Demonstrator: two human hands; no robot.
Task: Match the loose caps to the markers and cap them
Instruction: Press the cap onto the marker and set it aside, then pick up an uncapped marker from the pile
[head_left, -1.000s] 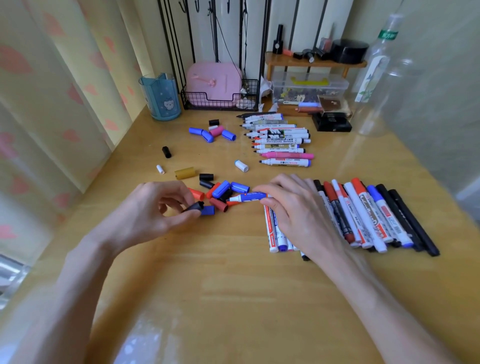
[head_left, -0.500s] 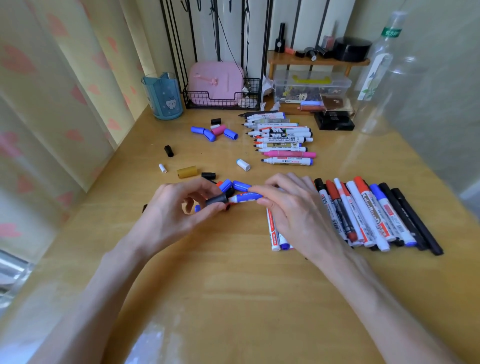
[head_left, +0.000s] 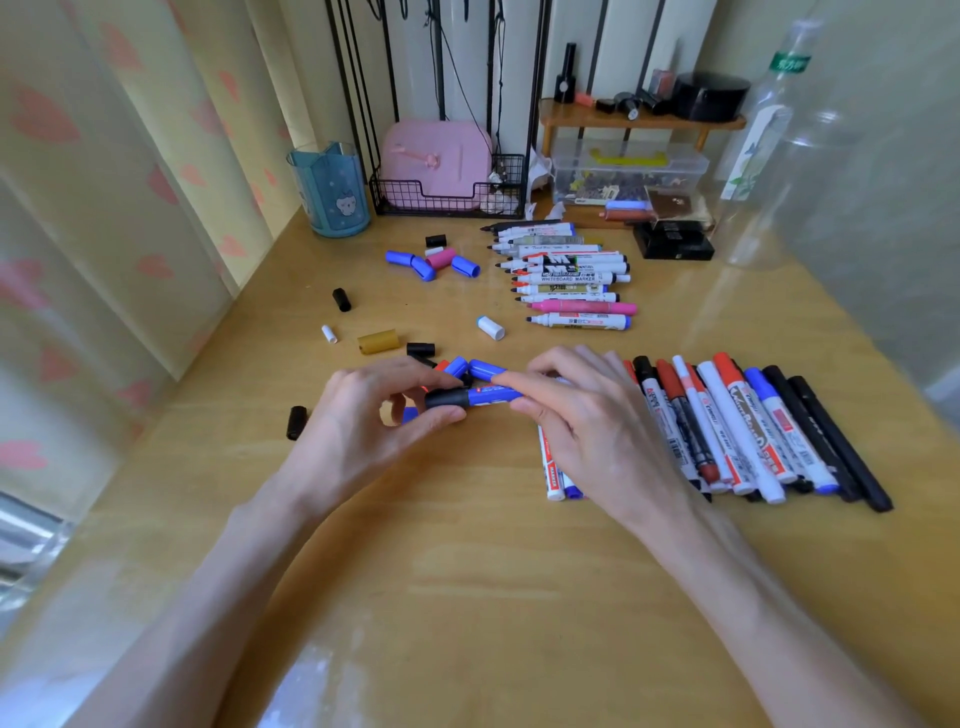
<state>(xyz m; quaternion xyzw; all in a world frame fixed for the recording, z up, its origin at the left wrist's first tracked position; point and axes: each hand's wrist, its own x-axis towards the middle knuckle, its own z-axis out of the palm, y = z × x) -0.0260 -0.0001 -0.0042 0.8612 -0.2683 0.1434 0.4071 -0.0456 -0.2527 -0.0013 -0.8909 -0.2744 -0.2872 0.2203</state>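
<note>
My left hand (head_left: 363, 431) pinches a black cap (head_left: 445, 398) that sits over the tip end of a blue marker (head_left: 493, 396). My right hand (head_left: 587, 421) holds that marker's barrel, level above the wooden desk (head_left: 467, 571). Behind my fingers lie loose blue caps (head_left: 485, 369) and a red one. A row of capped markers (head_left: 737, 431) lies to the right of my right hand. Uncapped markers (head_left: 566, 275) are lined up farther back. More loose caps are scattered: blue and pink ones (head_left: 439, 262), a gold cap (head_left: 377, 341), a white cap (head_left: 490, 328), a black cap (head_left: 296, 422).
A blue cup (head_left: 332, 195) and a wire basket (head_left: 447, 195) with a pink box stand at the back. A clear box (head_left: 628, 169) sits under a small wooden shelf, and a clear bottle (head_left: 763, 156) stands at the back right. A curtain hangs along the left.
My left hand lifted a black cap from the pile and brought it right onto the tip of the blue marker held by my right hand. A black cap now shows at the left.
</note>
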